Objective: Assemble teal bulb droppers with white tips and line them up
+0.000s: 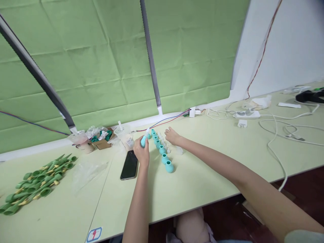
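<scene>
"Left hand?"
"Closed round one teal bulb, white tip pointing up and away from the wrist. It is held off the table, near the far end of the row."
"Right hand?"
"Apart from the left, fingers bent, just beside the small white pieces — whether it grips one, I can't tell from here."
"Between the two arms?"
"One line of teal bulbs, round mouths showing, running away from the person; the white pieces lie along its right side."
"Left of that?"
"One dark phone, face up, by the left wrist. One clear cup with straw, behind it. Farther left — one clear plastic bag, then a heap of green tubular pieces with yellow bits."
</scene>
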Demonstrator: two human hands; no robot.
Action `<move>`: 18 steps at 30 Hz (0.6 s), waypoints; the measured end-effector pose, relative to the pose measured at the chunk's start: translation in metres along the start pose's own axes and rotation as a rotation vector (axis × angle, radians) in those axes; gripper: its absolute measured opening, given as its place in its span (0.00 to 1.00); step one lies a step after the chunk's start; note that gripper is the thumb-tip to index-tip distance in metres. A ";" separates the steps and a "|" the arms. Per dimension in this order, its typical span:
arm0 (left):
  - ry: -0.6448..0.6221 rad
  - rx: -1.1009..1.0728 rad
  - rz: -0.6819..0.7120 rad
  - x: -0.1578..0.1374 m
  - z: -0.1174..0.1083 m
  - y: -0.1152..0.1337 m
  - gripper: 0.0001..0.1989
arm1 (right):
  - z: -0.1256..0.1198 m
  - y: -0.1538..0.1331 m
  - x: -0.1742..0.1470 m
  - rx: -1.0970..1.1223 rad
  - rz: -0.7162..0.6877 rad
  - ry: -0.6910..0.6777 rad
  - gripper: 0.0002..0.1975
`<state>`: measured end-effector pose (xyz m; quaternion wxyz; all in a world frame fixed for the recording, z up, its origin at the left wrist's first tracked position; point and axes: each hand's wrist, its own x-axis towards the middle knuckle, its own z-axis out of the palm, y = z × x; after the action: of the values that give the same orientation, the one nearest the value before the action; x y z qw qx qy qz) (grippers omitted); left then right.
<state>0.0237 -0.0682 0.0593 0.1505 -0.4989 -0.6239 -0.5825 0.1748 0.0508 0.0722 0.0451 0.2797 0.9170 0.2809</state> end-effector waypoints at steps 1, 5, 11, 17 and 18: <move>-0.003 0.001 0.001 0.000 0.000 0.000 0.15 | 0.001 0.000 0.000 -0.008 0.001 -0.009 0.07; -0.013 0.010 0.010 0.000 0.000 0.001 0.15 | 0.005 0.000 0.001 -0.006 -0.008 -0.023 0.07; -0.026 0.010 0.008 -0.001 -0.001 0.002 0.14 | -0.004 0.005 0.000 0.278 0.001 -0.100 0.08; -0.041 0.007 0.004 0.000 -0.001 0.001 0.14 | -0.007 0.007 0.001 0.430 0.024 -0.186 0.05; -0.044 0.006 0.004 0.000 -0.001 0.001 0.14 | -0.007 0.007 0.001 0.449 0.030 -0.183 0.04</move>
<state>0.0248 -0.0691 0.0599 0.1393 -0.5125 -0.6278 -0.5690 0.1758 0.0525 0.0813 0.0606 0.3204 0.9443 0.0442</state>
